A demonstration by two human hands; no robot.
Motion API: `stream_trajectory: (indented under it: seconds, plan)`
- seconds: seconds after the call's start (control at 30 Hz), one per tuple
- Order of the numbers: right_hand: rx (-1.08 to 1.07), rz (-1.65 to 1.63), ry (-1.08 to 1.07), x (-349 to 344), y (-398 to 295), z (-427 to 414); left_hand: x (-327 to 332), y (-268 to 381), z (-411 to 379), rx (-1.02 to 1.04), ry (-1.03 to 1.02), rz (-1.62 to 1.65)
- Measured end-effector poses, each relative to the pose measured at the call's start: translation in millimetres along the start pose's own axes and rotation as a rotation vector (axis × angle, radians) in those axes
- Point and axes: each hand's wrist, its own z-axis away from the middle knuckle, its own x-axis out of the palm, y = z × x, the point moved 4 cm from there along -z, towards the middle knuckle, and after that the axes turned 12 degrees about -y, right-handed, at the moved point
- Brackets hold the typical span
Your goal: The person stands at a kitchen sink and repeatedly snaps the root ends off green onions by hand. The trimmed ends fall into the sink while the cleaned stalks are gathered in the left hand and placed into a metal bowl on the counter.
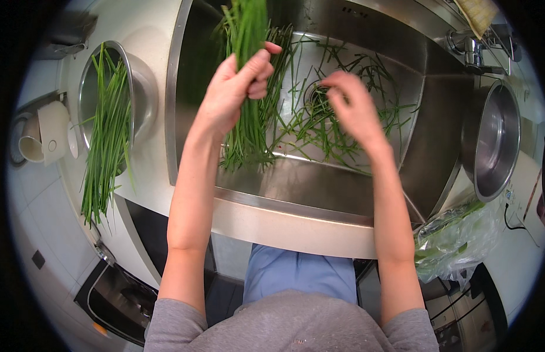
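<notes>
My left hand (243,83) grips a bunch of long green Chinese chives (250,26) over the left part of a stainless steel sink (294,193). More chives (276,75) lie beneath it along the sink's left side. My right hand (349,103), blurred, is above the drain (318,94) with its fingers bent; whether it holds a piece of chive cannot be made out. Loose chive scraps (329,136) are scattered around the drain and across the sink floor. Left of the sink, a metal bowl (144,105) holds another bunch of chives (105,141) that hangs over its rim.
A metal basin (497,141) stands right of the sink, below the faucet (472,53) in the picture. A clear plastic bag (461,242) with greens lies at the sink's near right corner. The counter's front edge (294,237) runs before my body. A yellow cloth (479,15) hangs near the faucet.
</notes>
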Motion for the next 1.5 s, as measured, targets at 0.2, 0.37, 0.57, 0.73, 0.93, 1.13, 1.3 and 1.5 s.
stream_trajectory:
  seconds: [0.2, 0.37, 0.57, 0.73, 0.93, 1.13, 1.3, 1.5]
  plan:
    - [-0.193, 0.465, -0.692, 115.7, 2.5, 50.3, -5.2, -0.1, 2.3, 0.016, 0.036, 0.073]
    - [0.263, 0.517, -0.826, 48.1, 50.4, 68.3, 3.7, -5.3, 4.2, 0.016, -0.003, 0.188]
    - [0.609, 0.598, -0.353, -47.3, 61.9, 99.9, 15.5, -14.4, 0.7, -0.045, -0.079, 0.273]
    - [0.596, 0.283, 0.074, -89.0, 38.5, 97.6, 26.3, -17.9, -1.2, -0.04, -0.135, 0.232]
    - [0.491, 0.054, 0.234, -83.1, 25.8, 90.1, 48.4, -41.2, -8.1, -0.186, -0.209, 0.261]
    - [0.418, -0.673, 0.144, -56.2, 0.4, 55.4, 68.6, -59.9, -14.4, -0.297, -0.313, 0.351]
    - [0.337, -0.918, 0.231, -53.0, -15.8, 17.3, 79.5, -59.9, -14.4, -0.315, -0.343, 0.281]
    - [0.304, -0.917, 0.206, -51.8, -14.2, 9.0, 75.0, -50.9, -13.1, -0.343, -0.234, 0.182]
